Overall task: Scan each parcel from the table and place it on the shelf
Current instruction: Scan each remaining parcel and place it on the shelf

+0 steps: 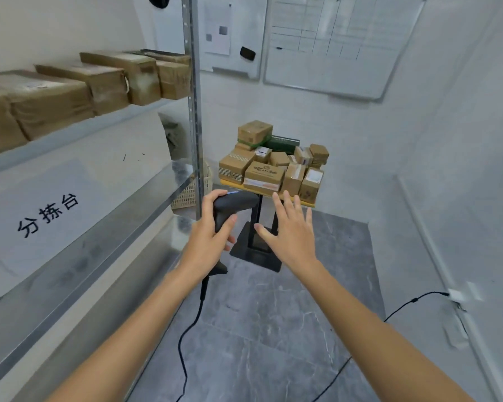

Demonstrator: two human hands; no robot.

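Note:
My left hand (208,237) grips a black corded barcode scanner (233,204) by its handle, its head pointing towards the table. My right hand (292,232) is stretched forward with fingers spread, holding nothing, just below the table's front edge. A small yellow-topped table (307,202) on a black stand carries a pile of several brown cardboard parcels (263,174), with a green box (282,143) at the back. On the left, a metal shelf (99,126) holds a row of several larger brown parcels (105,82).
A shelf upright (194,111) stands between the shelf and the table. A lower shelf board bears a sheet with black characters (47,213). A woven basket (186,195) sits behind the upright. The scanner cable (186,343) and another black cable (404,306) trail over the grey floor. Whiteboards (331,44) hang on the back wall.

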